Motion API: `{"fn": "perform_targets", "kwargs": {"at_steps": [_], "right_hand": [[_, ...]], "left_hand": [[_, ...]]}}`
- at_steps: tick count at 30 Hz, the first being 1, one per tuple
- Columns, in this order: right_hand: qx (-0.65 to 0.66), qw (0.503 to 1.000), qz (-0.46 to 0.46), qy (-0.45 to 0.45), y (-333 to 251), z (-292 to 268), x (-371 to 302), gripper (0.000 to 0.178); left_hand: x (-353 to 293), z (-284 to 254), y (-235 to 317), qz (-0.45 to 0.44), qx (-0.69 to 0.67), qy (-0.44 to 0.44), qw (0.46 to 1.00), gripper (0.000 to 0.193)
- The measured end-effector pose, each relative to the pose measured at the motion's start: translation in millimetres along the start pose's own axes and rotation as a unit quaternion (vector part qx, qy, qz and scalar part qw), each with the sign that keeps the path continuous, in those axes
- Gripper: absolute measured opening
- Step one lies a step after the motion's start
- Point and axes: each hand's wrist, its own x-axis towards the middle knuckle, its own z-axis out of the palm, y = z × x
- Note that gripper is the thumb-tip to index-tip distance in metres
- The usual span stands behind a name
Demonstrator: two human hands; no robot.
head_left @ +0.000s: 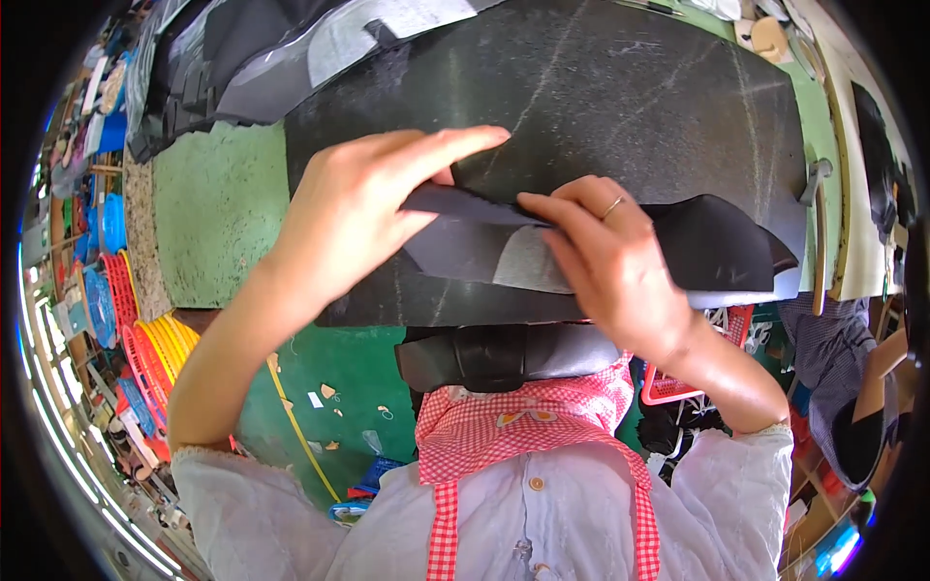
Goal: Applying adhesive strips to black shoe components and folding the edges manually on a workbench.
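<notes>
Both my hands work a dark grey, flexible cut piece (484,254), leather or fabric, lying on a black stone slab (601,87). My left hand (363,208) pinches the piece's upper left edge, thumb under, fingers over. On the right part of the piece my right hand (610,261), with a ring on one finger, presses down and grips a fold. A larger black piece (717,242) curls up to the right, under my right hand. A stack of black pieces (494,356) rests in my lap against a red checked apron (523,431).
The slab sits on a green workbench (218,208). More dark sheets (252,58) lie piled at the back left. A hammer (819,228) lies at the bench's right edge. Coloured plastic baskets (136,339) stand on the left floor. A red basket (668,387) and another person (852,387) are at the right.
</notes>
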Motion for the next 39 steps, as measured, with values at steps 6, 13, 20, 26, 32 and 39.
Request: {"fn": "perform_targets", "kwargs": {"at_steps": [6,13,20,26,32,39], "right_hand": [[0.024,0.999,0.004,-0.04,-13.8,-0.4,3.8,0.043],[-0.175,0.98,-0.072,-0.062,-34.4,19.4,1.0,0.061],[-0.117,0.984,-0.093,-0.096,-35.9,9.0,8.2,0.057],[-0.176,0.972,-0.004,-0.153,-27.5,-56.6,-28.6,0.054],[-0.335,0.935,-0.006,-0.116,-21.0,-126.7,-9.0,0.065],[-0.072,0.967,0.178,-0.167,46.6,-157.4,-11.4,0.028]], "left_hand": [[4.1,0.7,-51.1,0.14,0.001,-0.014,0.99,0.046],[2.8,-21.2,-75.6,0.293,0.125,0.003,0.948,0.042],[-53.9,27.1,-19.2,0.095,0.015,-0.053,0.994,0.059],[-43.7,33.4,14.3,0.099,0.017,-0.052,0.994,0.07],[19.4,93.5,61.1,0.09,-0.147,0.051,0.984,0.094],[49.3,116.4,78.4,0.028,-0.116,0.089,0.989,0.021]]}}
